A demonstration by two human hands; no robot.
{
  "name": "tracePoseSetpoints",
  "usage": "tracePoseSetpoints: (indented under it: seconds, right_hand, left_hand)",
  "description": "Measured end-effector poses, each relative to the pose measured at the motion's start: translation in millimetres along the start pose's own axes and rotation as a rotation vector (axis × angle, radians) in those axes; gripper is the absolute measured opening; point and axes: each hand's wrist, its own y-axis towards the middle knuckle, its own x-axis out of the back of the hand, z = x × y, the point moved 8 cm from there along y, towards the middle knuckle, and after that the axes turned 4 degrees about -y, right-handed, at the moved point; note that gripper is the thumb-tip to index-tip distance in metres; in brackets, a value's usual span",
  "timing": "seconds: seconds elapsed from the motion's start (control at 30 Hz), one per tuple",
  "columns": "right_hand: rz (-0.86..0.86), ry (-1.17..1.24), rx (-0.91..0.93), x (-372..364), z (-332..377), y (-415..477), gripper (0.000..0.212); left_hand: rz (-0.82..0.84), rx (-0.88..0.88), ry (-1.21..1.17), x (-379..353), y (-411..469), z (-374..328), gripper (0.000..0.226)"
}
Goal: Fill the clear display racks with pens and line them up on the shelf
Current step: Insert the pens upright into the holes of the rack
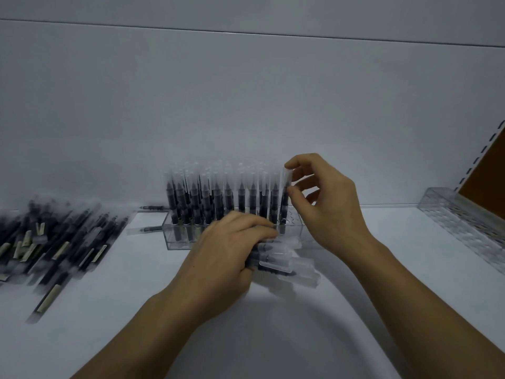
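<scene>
A clear display rack (179,242) stands at the middle of the white shelf (382,269), with several black pens with frosted caps upright in it. My right hand (325,203) pinches the cap of one upright pen (285,192) at the rack's right end. Just in front of the rack, my left hand (226,258) grips a bundle of pens (287,265) lying sideways, caps pointing right. Whether the pinched pen sits fully in its hole is hidden.
A blurred heap of loose black pens (54,242) lies on the shelf at the left. Two stray pens (147,229) lie just left of the rack. A second clear rack (464,217) without pens lies at the right, beside a brown panel with a slotted upright (483,160).
</scene>
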Motion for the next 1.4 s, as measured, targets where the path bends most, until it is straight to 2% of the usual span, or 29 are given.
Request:
tracePoseSetpoints:
  seconds: [0.17, 0.23, 0.3, 0.37, 0.47, 0.57, 0.7, 0.83, 1.13, 1.27, 1.4]
  right_hand:
    - [-0.006, 0.044, -0.054, 1, -3, -1, 0.032]
    - [-0.007, 0.051, -0.057, 0, -2, -1, 0.031]
    - [-0.037, 0.039, -0.041, 3, 1, -2, 0.031]
    - [-0.087, 0.022, -0.009, 8, 6, -2, 0.034]
    - [-0.134, 0.096, 0.032, 17, 18, -2, 0.03]
    - [-0.034, 0.271, -0.001, 10, 24, -3, 0.017]
    - [0.172, 0.4, -0.034, -11, 29, -7, 0.015]
    - [0.266, 0.483, -0.075, -23, 27, -10, 0.022]
    - [0.325, 0.662, -0.154, -25, 31, -10, 0.028]
    - [0.207, 0.698, -0.179, -9, 24, -2, 0.028]
    - [0.043, 0.739, -0.277, 10, 8, 5, 0.031]
  left_hand:
    - [-0.044, 0.003, -0.042, 3, 0, 1, 0.058]
    - [-0.09, 0.017, -0.137, 7, -2, 0, 0.038]
    - [-0.15, 0.125, -0.347, 13, -1, 3, 0.028]
    - [-0.161, 0.283, -0.663, 10, -1, 10, 0.021]
    - [-0.042, 0.426, -1.036, -5, -4, 14, 0.021]
    - [0.052, 0.455, -1.23, -15, -5, 12, 0.017]
    - [0.122, 0.429, -1.444, -21, -4, 3, 0.002]
    - [0.122, 0.425, -1.435, -22, -4, 5, 0.014]
    - [0.138, 0.38, -1.32, -21, -5, 3, 0.012]
    - [0.077, 0.42, -1.36, -19, -6, 6, 0.024]
    - [-0.018, 0.42, -1.249, -15, -6, 15, 0.034]
